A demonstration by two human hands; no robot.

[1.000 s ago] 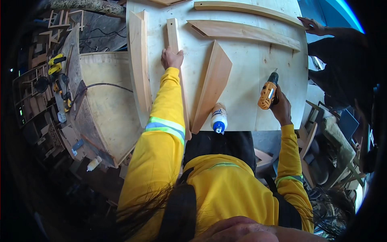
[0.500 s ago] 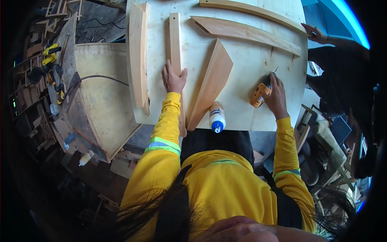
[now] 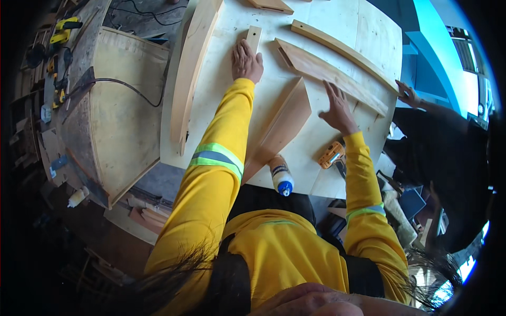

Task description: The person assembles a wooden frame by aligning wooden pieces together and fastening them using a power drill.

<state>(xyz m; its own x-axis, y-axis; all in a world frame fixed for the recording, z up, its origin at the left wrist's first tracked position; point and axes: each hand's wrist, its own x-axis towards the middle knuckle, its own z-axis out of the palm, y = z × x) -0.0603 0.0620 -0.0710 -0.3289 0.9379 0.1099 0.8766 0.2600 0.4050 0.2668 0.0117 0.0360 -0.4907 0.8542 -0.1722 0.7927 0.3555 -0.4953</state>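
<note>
My left hand [image 3: 246, 61] lies flat, fingers stretched out, over the narrow wooden bar [image 3: 254, 37], which has a hole near its far end. Part of the bar is hidden under the hand and forearm. My right hand [image 3: 339, 109] is open with spread fingers, its fingertips close to the long slant-ended board [image 3: 327, 72]; whether they touch it I cannot tell. Below that hand lies an orange cordless drill [image 3: 331, 155]. Between my arms are a wide angled wooden piece [image 3: 287, 118] and a white glue bottle [image 3: 280, 173] with a blue cap.
Long wooden pieces [image 3: 197, 63] run along the left of the pale plywood tabletop [image 3: 221, 100]. Another person's hand [image 3: 408, 94] touches the end of a curved wooden bar [image 3: 342, 47] at right. A second bench [image 3: 124, 89] with a cable and yellow power tools [image 3: 64, 30] stands left.
My right hand has let go of the drill and moved up toward the slant-ended board. My left hand has slid farther along the narrow bar. The view has shifted too.
</note>
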